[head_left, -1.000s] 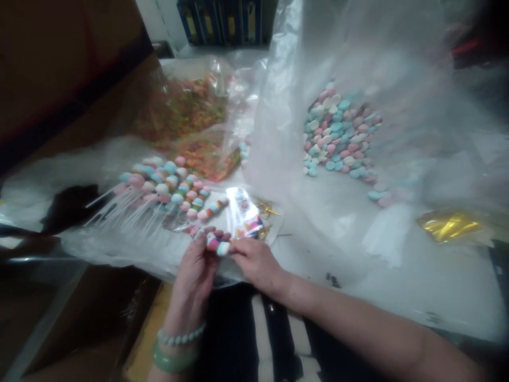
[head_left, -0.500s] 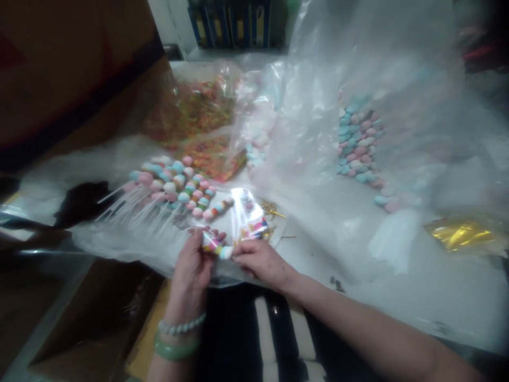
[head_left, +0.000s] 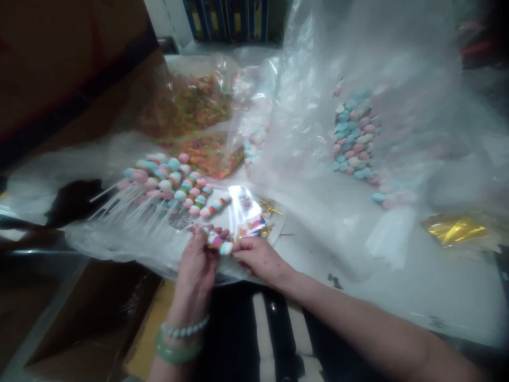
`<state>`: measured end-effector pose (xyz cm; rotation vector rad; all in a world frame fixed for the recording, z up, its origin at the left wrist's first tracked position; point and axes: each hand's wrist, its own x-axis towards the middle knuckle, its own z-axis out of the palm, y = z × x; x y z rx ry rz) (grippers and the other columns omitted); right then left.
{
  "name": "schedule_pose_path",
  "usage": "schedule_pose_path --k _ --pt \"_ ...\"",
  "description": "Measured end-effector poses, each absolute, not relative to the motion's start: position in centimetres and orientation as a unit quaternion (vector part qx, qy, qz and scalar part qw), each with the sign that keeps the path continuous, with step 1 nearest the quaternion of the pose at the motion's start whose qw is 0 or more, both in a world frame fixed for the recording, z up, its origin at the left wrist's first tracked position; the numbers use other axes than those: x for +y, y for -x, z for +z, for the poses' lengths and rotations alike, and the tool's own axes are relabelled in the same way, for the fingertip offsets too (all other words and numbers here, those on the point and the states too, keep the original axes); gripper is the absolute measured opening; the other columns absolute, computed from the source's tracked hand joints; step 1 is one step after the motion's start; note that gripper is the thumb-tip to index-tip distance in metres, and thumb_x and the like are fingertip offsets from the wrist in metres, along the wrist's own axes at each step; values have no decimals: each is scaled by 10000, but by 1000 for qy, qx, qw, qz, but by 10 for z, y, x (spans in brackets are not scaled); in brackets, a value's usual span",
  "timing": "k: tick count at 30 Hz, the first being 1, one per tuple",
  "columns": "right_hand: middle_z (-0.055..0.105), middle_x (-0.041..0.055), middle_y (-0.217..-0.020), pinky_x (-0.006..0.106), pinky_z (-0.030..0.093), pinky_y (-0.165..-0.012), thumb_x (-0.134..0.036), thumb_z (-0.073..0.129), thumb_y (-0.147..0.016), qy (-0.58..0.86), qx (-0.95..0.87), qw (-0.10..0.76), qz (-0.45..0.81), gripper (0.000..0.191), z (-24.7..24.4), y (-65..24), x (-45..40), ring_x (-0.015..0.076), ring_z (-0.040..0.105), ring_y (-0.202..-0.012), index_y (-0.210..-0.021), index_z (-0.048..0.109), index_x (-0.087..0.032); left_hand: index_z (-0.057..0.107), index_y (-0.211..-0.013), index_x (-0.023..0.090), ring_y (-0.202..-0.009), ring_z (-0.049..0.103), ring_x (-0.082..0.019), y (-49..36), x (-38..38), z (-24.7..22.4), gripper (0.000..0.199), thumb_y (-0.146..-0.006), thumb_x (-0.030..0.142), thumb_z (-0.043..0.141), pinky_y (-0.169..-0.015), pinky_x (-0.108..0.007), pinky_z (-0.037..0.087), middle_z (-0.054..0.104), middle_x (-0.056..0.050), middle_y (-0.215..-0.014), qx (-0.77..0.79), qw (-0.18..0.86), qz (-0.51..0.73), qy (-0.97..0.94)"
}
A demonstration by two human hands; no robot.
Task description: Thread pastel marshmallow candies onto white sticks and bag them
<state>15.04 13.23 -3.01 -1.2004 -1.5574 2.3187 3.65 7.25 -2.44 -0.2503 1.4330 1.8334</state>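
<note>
Between my hands is a short stick of pastel pink, white and teal candies (head_left: 217, 243). My left hand (head_left: 194, 262) grips it from the left, and my right hand (head_left: 258, 257) pinches its right end. Clear cellophane bags with a printed label (head_left: 245, 211) lie just beyond my right fingers. Several finished candy skewers (head_left: 167, 183) lie in a row on a plastic sheet (head_left: 119, 246), their white sticks pointing left. Gold twist ties (head_left: 268, 208) sit beside the bags. Beads and a green bangle (head_left: 178, 345) circle my left wrist.
A heap of pastel candies (head_left: 352, 135) lies behind a hanging clear plastic bag (head_left: 314, 101). Orange mixed candies in a bag (head_left: 191, 122) lie further back. Gold foil (head_left: 453, 231) lies at right, a cardboard box (head_left: 59, 58) at left, blue binders (head_left: 226, 21) behind.
My hands stay together on the candy stick, which has turned only slightly. The hanging plastic covers more of the pastel heap than it did a second ago.
</note>
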Motion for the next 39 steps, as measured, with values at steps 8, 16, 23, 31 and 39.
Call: schedule_pose_path --k 8,16,23,31,39 --pt "644 -27 -720 241 396 -718 -96 585 -762 340 -689 142 624 145 -45 -155 136 140 578 -757 -689 666 -192 617 -849 101 -634 688 -171 -23 68 -19 228 -964 225 463 -607 -277 589 690 -85 -737 591 413 684 115" --pt "646 -26 -732 240 398 -722 -82 582 -765 330 -702 133 617 155 -46 -154 133 138 582 -760 -678 651 -190 622 -835 104 -591 667 -161 -26 65 -21 179 -935 204 512 -563 -260 572 684 -67 -709 615 397 675 92" --pt "571 -40 -660 236 385 -688 -109 572 -744 320 -667 147 656 143 -39 -156 135 123 528 -695 -631 604 -190 650 -805 79 -659 690 -184 -30 66 -26 244 -941 220 505 -609 -282 593 692 -107 -746 570 462 671 109" --pt "473 -73 -522 215 331 -549 -80 566 -725 360 -577 42 733 133 -35 -155 135 87 403 -511 -662 626 -180 627 -824 116 -718 718 -220 -10 64 -23 89 -878 110 557 -630 -344 615 699 -78 -799 570 391 711 132" --pt "542 -52 -611 224 370 -628 -87 587 -733 350 -641 87 677 142 -39 -154 135 110 489 -628 -632 632 -176 646 -834 96 -722 706 -199 -30 67 -25 88 -879 109 571 -657 -316 613 697 -90 -798 563 417 706 100"
